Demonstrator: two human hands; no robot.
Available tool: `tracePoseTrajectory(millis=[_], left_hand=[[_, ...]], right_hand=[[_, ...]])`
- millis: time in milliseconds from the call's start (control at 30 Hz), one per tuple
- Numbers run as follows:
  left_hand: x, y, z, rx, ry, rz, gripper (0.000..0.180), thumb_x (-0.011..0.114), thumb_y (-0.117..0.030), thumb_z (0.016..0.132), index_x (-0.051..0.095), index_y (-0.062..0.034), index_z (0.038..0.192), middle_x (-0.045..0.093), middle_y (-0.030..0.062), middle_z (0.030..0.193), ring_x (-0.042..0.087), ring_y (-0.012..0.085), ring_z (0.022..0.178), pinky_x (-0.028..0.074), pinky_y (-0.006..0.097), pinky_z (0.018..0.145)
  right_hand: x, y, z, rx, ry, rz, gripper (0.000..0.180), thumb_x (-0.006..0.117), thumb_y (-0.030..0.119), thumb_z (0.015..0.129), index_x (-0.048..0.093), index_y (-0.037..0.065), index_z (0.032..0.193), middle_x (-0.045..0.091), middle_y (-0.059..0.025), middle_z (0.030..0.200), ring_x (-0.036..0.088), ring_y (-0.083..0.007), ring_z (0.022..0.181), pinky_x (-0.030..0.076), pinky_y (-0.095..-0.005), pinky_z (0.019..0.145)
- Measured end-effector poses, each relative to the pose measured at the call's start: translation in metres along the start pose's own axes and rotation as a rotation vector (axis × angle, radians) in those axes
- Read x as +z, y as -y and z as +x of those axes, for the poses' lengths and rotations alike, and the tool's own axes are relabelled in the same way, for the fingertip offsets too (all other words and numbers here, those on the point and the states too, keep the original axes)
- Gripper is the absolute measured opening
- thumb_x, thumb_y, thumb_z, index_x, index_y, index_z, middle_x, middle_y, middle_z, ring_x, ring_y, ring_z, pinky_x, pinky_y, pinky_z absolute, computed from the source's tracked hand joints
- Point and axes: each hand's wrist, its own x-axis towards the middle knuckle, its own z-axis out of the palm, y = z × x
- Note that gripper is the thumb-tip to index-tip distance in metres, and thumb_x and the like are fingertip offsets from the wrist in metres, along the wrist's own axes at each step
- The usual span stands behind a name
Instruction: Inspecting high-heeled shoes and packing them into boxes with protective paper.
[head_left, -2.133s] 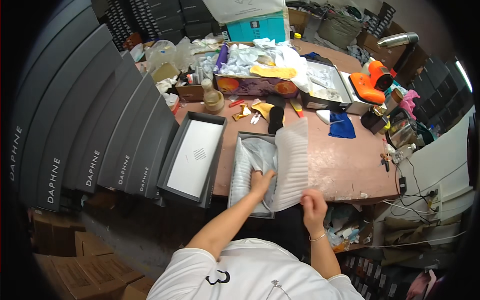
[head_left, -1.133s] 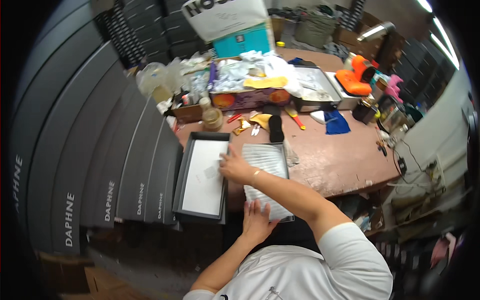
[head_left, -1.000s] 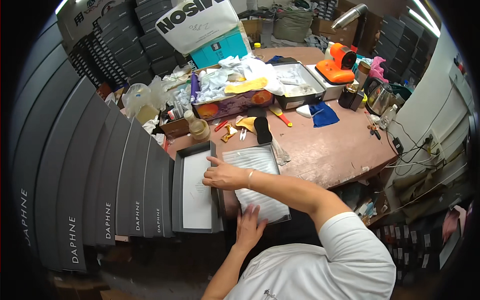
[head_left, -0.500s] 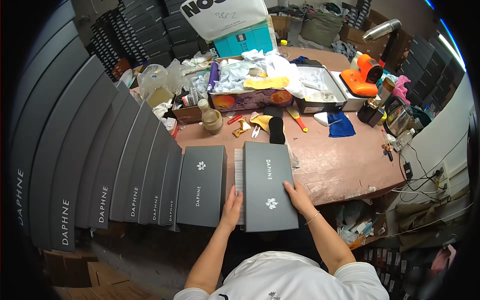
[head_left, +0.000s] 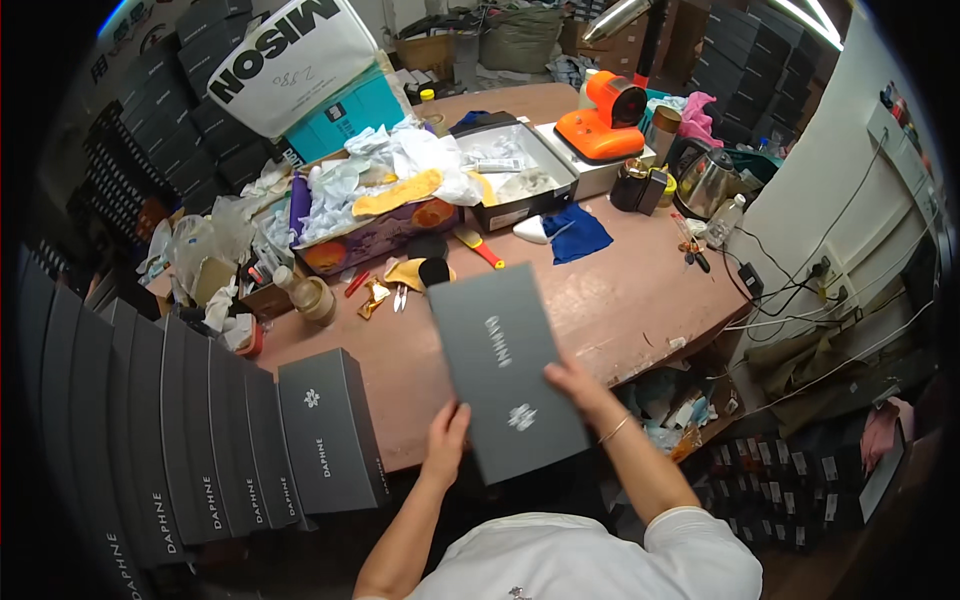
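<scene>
A dark grey lidded shoe box (head_left: 505, 345) with pale printing is between my two hands, tilted a little over the near edge of the table. My left hand (head_left: 447, 447) grips its left side, thumb up along the edge. On the opposite side, my right hand (head_left: 583, 393) has its thumb on the lid; the fingers beneath are hidden. To the left, a similar grey box (head_left: 325, 430) rests on the table's near edge, beside a row of stacked grey boxes (head_left: 190, 430).
The pinkish table (head_left: 640, 290) bears a carton full of crumpled paper (head_left: 375, 240), an open tray-like box (head_left: 530, 195), an orange device (head_left: 600, 130), a blue cloth (head_left: 580, 235), a glass jar (head_left: 315, 300) and a kettle (head_left: 708, 180). Cables (head_left: 800, 290) hang at the right wall.
The view has swung to the right. Both hands have carried the shoe box rightward, away from the boxes on the left, and it is now tilted.
</scene>
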Motion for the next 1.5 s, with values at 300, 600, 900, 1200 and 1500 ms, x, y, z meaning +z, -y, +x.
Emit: tracePoseTrajectory(millis=[300,600,900,1200,1500], left_hand=[[0.037,-0.023,-0.022,0.556,0.137,0.782,0.06,0.067,-0.025,0.086,0.044,0.0004,0.136,0.045,0.0271,0.135,0.045,0.0397,0.126,0.037,0.042,0.106],[-0.209,-0.036,-0.082,0.046,-0.797,1.421,0.057,0.062,-0.034,0.087,0.047,-0.0001,0.131,0.046,0.0248,0.131,0.044,0.0404,0.119,0.038,0.047,0.101],[-0.2,-0.011,-0.073,0.319,-0.945,1.242,0.057,0.071,-0.031,0.079,0.055,0.0004,0.124,0.058,0.0201,0.115,0.052,0.0385,0.107,0.043,0.043,0.093],[-0.082,0.062,-0.025,-0.006,-0.351,-0.212,0.048,0.07,-0.032,0.086,0.056,0.0031,0.115,0.064,0.0097,0.101,0.06,0.018,0.096,0.05,0.032,0.083],[-0.078,0.014,-0.042,-0.021,-0.135,-0.656,0.048,0.06,-0.035,0.093,0.053,-0.0028,0.127,0.059,0.0055,0.12,0.055,0.0165,0.113,0.044,0.032,0.097]], right_hand=[[-0.271,0.067,0.006,0.321,-0.642,-1.394,0.077,0.061,0.045,0.088,0.03,0.004,0.146,0.036,-0.0294,0.144,0.034,-0.0413,0.134,0.029,-0.0466,0.109],[0.063,0.026,0.052,-0.026,0.257,-0.8,0.067,0.064,0.032,0.089,0.035,0.007,0.143,0.065,-0.018,0.107,0.064,-0.0269,0.096,0.05,-0.0375,0.082],[0.247,-0.098,0.03,0.531,0.305,0.12,0.085,0.075,0.02,0.079,0.02,0.014,0.143,0.057,-0.0068,0.086,0.058,-0.0183,0.073,0.048,-0.0317,0.059],[0.061,-0.028,-0.02,0.556,0.105,-0.28,0.046,0.066,0.032,0.089,0.052,0.0,0.12,0.06,-0.0084,0.104,0.06,-0.0177,0.094,0.05,-0.0358,0.08],[0.071,-0.002,-0.009,0.305,-0.007,-0.004,0.036,0.054,0.029,0.097,0.057,-0.001,0.117,0.063,-0.0075,0.109,0.062,-0.0169,0.096,0.052,-0.0333,0.085]])
